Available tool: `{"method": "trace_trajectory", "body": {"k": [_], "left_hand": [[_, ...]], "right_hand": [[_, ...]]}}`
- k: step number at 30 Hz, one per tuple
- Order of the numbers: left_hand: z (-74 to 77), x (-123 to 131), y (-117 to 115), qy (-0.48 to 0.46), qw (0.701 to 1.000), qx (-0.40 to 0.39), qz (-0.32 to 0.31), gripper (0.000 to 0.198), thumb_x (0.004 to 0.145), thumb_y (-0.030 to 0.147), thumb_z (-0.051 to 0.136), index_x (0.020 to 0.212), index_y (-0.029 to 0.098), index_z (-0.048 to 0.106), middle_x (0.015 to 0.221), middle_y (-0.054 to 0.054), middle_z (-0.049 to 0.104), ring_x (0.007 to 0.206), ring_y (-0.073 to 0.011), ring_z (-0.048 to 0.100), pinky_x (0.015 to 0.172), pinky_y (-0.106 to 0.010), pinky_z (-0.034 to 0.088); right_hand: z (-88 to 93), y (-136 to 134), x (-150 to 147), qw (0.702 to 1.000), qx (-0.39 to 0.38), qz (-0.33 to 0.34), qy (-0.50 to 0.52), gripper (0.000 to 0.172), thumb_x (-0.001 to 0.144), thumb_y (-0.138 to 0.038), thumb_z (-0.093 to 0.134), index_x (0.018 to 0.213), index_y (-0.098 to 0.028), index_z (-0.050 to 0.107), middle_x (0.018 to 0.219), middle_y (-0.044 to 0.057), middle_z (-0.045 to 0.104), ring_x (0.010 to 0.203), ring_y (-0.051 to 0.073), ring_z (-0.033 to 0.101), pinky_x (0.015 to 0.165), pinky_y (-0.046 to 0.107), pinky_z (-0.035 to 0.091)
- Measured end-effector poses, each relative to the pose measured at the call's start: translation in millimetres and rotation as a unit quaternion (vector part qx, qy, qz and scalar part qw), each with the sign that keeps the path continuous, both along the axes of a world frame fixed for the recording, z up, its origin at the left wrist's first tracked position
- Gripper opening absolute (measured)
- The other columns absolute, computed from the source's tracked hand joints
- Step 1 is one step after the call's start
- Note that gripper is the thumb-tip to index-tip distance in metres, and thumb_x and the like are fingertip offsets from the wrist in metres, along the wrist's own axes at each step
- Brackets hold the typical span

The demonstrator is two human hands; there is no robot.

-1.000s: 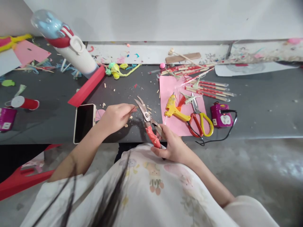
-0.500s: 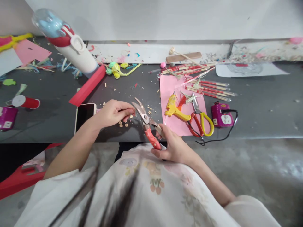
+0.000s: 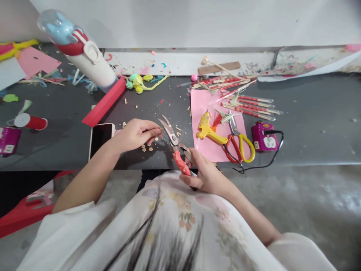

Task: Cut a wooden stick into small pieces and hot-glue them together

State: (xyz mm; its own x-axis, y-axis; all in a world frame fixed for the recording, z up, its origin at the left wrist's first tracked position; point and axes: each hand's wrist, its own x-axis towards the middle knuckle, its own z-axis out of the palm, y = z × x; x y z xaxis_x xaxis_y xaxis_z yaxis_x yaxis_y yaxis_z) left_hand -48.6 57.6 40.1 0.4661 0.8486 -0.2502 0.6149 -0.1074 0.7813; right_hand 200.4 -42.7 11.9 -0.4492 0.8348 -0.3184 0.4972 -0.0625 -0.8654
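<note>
My right hand [image 3: 207, 171] is wrapped round the handles of pruning shears [image 3: 174, 141], one handle bound in red. The blades stand apart and point away from me, up and to the left. Close to their left side, my left hand [image 3: 142, 134] is closed in a pinch. A thin, pale stick [image 3: 166, 128] shows at its fingertips and reaches towards the blades; most of it is hidden. Small flower-shaped wooden slices [image 3: 147, 148] lie just below my left fingers. Short cut bits of wood [image 3: 178, 130] are scattered right of the blades.
Pink paper [image 3: 201, 101] holds a yellow glue gun [image 3: 207, 130] and red-and-yellow-handled scissors [image 3: 239, 143]. A purple box [image 3: 264, 138] with a black cord stands right. Wrapped sticks [image 3: 251, 105] lie behind. Left are a phone [image 3: 101, 139], a red strip [image 3: 105, 101] and a bottle [image 3: 97, 69].
The shears have shifted slightly at the blades. A thin stick now shows between my left fingertips and the blades. At the far right, the white sheet has lifted and curled up.
</note>
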Motion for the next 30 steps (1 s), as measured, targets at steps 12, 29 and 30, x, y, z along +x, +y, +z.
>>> {"method": "trace_trajectory", "body": {"k": [12, 29, 30], "left_hand": [[-10.8, 4.9, -7.4, 0.027, 0.999, 0.017, -0.005, 0.038, 0.092, 0.044, 0.045, 0.073, 0.016, 0.060, 0.055, 0.003, 0.054, 0.051, -0.0090, 0.050, 0.053, -0.020, 0.037], [-16.5, -3.7, 0.9, -0.028, 0.998, -0.060, -0.005, 0.036, 0.090, 0.045, 0.048, 0.074, 0.016, 0.064, 0.050, 0.003, 0.050, 0.046, -0.0089, 0.047, 0.048, -0.020, 0.038], [-16.7, -3.9, 0.9, -0.031, 0.998, -0.061, -0.003, 0.036, 0.090, 0.044, 0.048, 0.073, 0.016, 0.063, 0.051, 0.003, 0.050, 0.046, -0.0087, 0.046, 0.048, -0.020, 0.038]], "right_hand": [[-2.9, 2.4, -0.3, 0.994, -0.105, 0.007, 0.043, 0.042, 0.080, -0.046, 0.064, 0.106, -0.020, 0.044, 0.084, -0.002, 0.049, 0.071, 0.012, 0.044, 0.065, 0.026, 0.039], [-2.1, 4.8, -0.9, 0.992, -0.111, 0.024, 0.053, 0.038, 0.081, -0.042, 0.063, 0.106, -0.021, 0.043, 0.079, -0.004, 0.047, 0.068, 0.011, 0.043, 0.063, 0.026, 0.038], [-3.0, 4.9, -0.5, 0.991, -0.121, 0.024, 0.058, 0.039, 0.082, -0.044, 0.062, 0.107, -0.021, 0.043, 0.078, -0.004, 0.047, 0.068, 0.011, 0.042, 0.062, 0.026, 0.038]]}}
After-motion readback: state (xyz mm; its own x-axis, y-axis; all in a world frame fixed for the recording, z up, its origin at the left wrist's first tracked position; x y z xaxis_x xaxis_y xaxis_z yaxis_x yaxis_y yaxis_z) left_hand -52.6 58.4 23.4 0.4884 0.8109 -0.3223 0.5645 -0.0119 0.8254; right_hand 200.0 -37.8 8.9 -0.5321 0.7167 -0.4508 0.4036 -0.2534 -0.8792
